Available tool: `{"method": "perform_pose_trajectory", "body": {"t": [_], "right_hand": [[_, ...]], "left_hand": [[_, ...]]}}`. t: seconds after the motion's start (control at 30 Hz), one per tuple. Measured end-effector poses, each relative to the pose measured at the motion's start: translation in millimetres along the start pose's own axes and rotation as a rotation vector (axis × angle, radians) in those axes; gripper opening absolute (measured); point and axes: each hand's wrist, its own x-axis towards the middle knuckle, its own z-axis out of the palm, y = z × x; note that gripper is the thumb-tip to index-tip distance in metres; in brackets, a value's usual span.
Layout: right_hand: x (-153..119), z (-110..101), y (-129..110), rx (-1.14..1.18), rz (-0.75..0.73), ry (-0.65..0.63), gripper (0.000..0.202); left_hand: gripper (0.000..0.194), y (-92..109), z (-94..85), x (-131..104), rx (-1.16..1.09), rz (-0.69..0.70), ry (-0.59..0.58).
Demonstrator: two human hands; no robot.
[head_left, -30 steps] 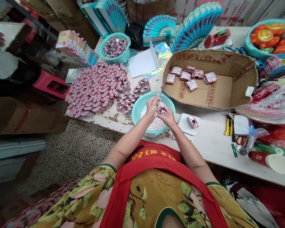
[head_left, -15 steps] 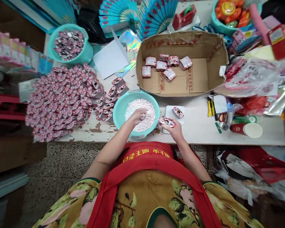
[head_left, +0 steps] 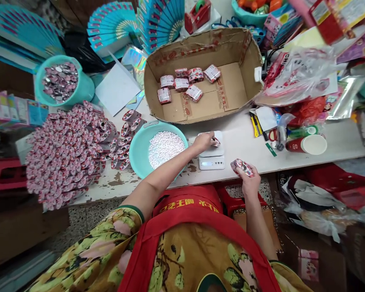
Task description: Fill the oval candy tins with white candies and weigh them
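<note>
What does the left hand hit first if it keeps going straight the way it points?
The left hand reaches right across the white scale, its fingertips on the small pink container sitting there. That container comes first; past it lies bare table, then probably the yellow pens, though depth is unclear.

Apron (head_left: 200,227): red, bib and broad straps, a line of yellow characters printed across the top edge.
Dress (head_left: 103,255): mustard yellow, floral print with green leaves and pale pink blossoms.
Sleeves (head_left: 130,213): short, edged with dark green trim.
Forearms: bare, no watch or rings visible.
</note>
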Motion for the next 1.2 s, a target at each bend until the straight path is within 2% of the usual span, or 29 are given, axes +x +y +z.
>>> {"method": "perform_pose_trajectory", "body": {"t": [0.1, 0.2, 0.33, 0.43, 0.53, 0.63, 0.73, 0.8, 0.9, 1.07, 1.13, 1.2], "right_hand": [[-2, -5, 8, 0.037, 0.016, 0.003, 0.06], [-2, -6, 7, 0.046, 0.005, 0.008, 0.059], [0, -5, 1, 0.07, -0.011, 0.032, 0.059], [2, -5, -2, 0.096, -0.022, 0.058, 0.06], [2, -3, -4, 0.124, -0.008, 0.072, 0.06], [3, -1, -4, 0.138, 0.013, 0.069, 0.061], [6, 3, -2, 0.124, -0.001, 0.051, 0.06], [8, 6, 1, 0.119, -0.011, 0.039, 0.061], [10, 11, 3, 0.119, -0.012, 0.024, 0.061], [10, 14, 7, 0.119, -0.002, 0.029, 0.062], [9, 14, 11, 0.109, 0.005, 0.036, 0.062], [9, 13, 14, 0.116, 0.017, 0.04, 0.062]], "left_hand": [[0.034, -3, 0.5, 1, 0.042, -0.007, -0.004], [0.037, -3, 1.3, 1, -0.009, -0.025, -0.008], [0.03, -1, -4.9, -1, -0.295, -0.087, 0.024], [0.033, -4, -28.1, -14, -0.705, -0.291, 0.069], [0.033, -14, -64.6, -40, -1.027, -0.417, 0.088], [0.02, -32, -95.7, -73, -1.117, -0.491, 0.193], [0.003, -49, -108.0, -99, -1.046, -0.571, 0.236], [0.003, -54, -105.5, -106, -0.987, -0.575, 0.187], [0.01, -49, -89.8, -102, -0.894, -0.512, 0.101], [0.023, -23, -51.1, -68, -0.685, -0.414, -0.008], [0.022, -16, -37.8, -52, -0.54, -0.322, -0.026], [0.02, -12, -26.5, -37, -0.342, -0.173, -0.009]]}}
